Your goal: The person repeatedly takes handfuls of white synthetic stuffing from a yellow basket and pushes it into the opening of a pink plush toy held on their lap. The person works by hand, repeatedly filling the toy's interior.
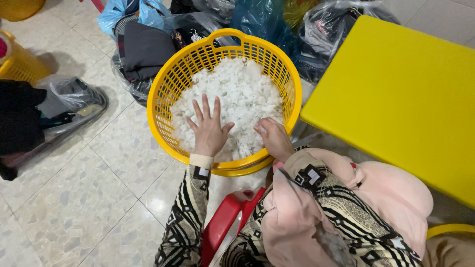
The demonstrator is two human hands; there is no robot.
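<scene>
A round yellow slotted basket (163,89) stands on the tiled floor, filled with white fluffy stuffing (242,89). My left hand (209,129) lies flat on the stuffing near the basket's front rim, fingers spread and palm down. My right hand (275,138) is beside it, fingers curled down into the stuffing at the front right; whether it grips any is hidden. A pale pink fabric piece (316,207) with a patterned black-and-cream sleeve lies across my lap below the basket.
A yellow tabletop (401,94) fills the right side. Plastic bags of clothes (143,49) crowd behind the basket. Another yellow basket (20,64) and a dark bag (69,104) sit at left. A red stool (222,222) is under me.
</scene>
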